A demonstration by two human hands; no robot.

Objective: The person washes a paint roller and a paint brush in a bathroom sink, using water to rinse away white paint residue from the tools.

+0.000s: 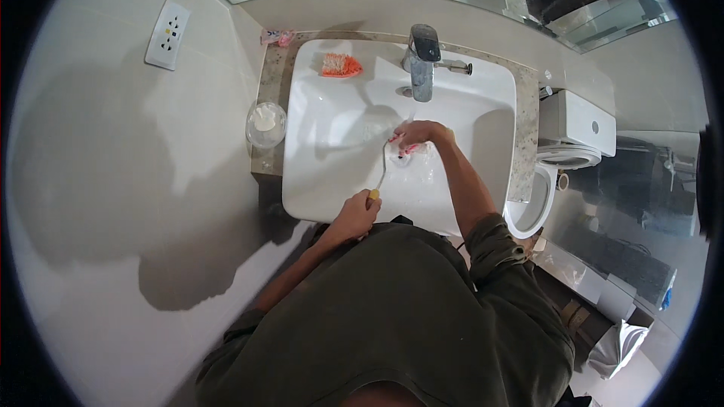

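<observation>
One thin metal tool [384,169] is held slantwise over the white washbasin [326,190], its yellow handle [374,194] pointed toward the wearer's body and its far end lifted toward the middle of the bowl. The handle is gripped by the left hand [357,215], whose fingers are wrapped around it near the front rim. At the far end, the tool is met by the right hand [419,133], which is reached in from the right and placed just below the spout of the chrome faucet [422,68]. Its fingers are bent downward, and red patches are seen at the tips; whether the tool's end is pinched between them or only touched cannot be told, since it is hidden there.

By judgement, the step in hand is the rinsing or rubbing of the tool's working end, which is suggested by the wet gleam in the bowl. For the next move, a steady hold on the handle is called for, with the shank turned so that each face can be reached by the right fingers. Should harder scrubbing be needed, an orange brush [341,65] is found on the basin's back left corner, apart from both hands.
</observation>
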